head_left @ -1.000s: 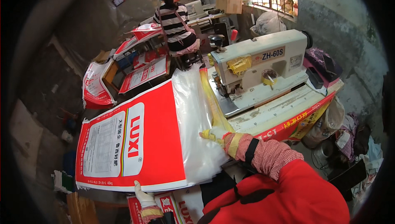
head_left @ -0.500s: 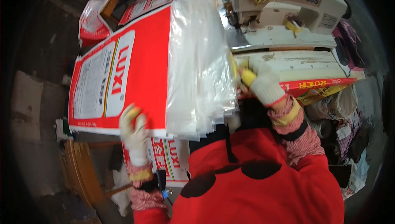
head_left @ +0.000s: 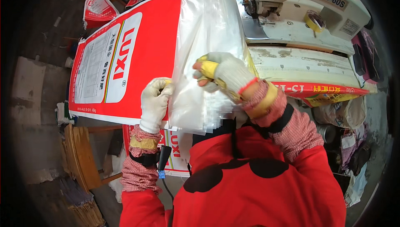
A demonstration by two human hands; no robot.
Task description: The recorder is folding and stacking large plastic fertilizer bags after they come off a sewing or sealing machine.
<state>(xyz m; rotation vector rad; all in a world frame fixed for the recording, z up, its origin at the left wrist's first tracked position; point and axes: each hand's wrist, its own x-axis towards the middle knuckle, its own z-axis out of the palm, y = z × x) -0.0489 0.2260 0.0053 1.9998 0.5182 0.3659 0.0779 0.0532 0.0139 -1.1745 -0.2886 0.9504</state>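
Note:
A stack of red and white printed sacks [head_left: 160, 31] lies before me, with clear plastic liners [head_left: 212, 23] layered along the right part. My left hand [head_left: 153, 104], in a white knit glove with yellow fingertips, pinches at the left edge of the top liner. Over the middle of the liners is my right hand [head_left: 223, 73], gloved the same way, its bare fingertips poking out. Those fingers are curled inward; whatever they might hold is hidden.
A white industrial sewing machine [head_left: 308, 10] with a roll of yellow tape [head_left: 314, 21] on it stands at the far right. Nearer is its worn white bed [head_left: 300, 62]. A wooden stool [head_left: 81, 156] is at the lower left, and a whitish bag [head_left: 343, 112] at the right.
My right hand has moved left from the liners' right edge to over their middle. My left hand has risen and shifted right to the liner edge. The view has shifted slightly.

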